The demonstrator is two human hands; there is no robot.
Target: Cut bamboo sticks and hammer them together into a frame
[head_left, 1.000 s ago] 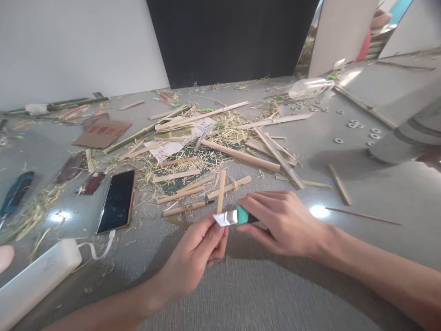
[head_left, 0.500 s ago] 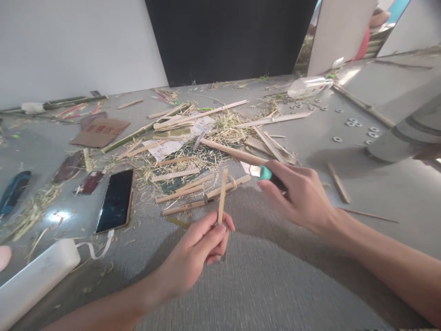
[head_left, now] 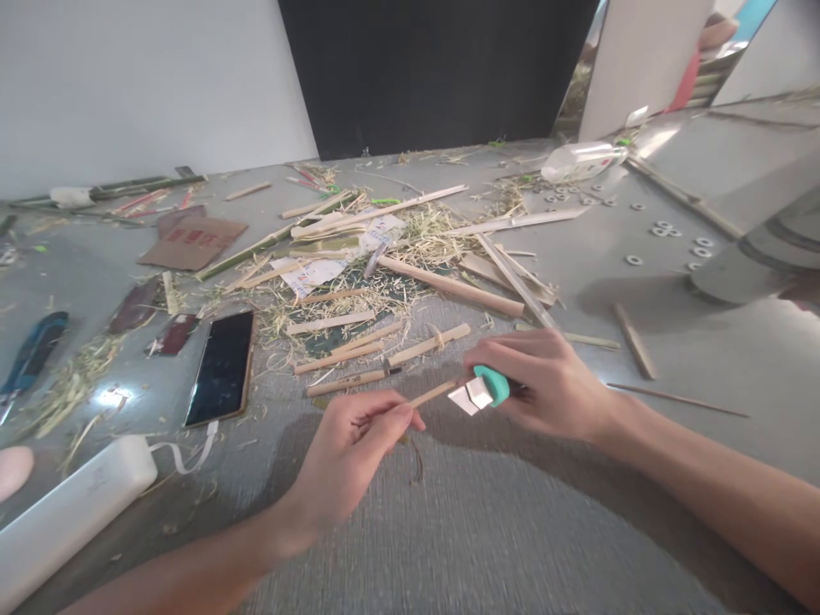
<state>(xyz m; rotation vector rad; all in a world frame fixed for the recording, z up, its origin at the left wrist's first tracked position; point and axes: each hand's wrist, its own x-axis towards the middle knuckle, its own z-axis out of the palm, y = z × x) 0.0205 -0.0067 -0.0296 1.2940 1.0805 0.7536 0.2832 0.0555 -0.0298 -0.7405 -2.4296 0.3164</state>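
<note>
Just below the frame's middle: wooden strip (head_left: 432,394) in the left hand (head_left: 359,444), utility knife (head_left: 492,386) in the right hand (head_left: 544,384)

Slightly left of the frame's lower middle, the left hand's thumb and fingers are closed on one end of the thin wooden strip, which slants up toward the right. Its other end reaches the right hand's fingertips; whether they pinch it cannot be told. The right hand's fingers are wrapped around the dark handle of the utility knife, its teal collar showing and its silver blade (head_left: 467,398) pointing down and left, just beside the strip. Contact between blade and strip cannot be made out.

Above the hands, toward the centre, lie a stick bound with twine (head_left: 426,344), a dark-tipped stick (head_left: 349,382) and a wooden-handled hammer (head_left: 452,288) beside a heap of pale shavings (head_left: 429,235). A dark green mat (head_left: 326,343) shows beneath some of the pieces.

At left of centre, a smartphone (head_left: 221,367) is joined by a white cable (head_left: 183,467) to a white power bank (head_left: 80,521) in the lower left. Toward the upper right, a clear plastic bottle (head_left: 580,162) lies on its side near scattered pale rings (head_left: 666,229).
</note>
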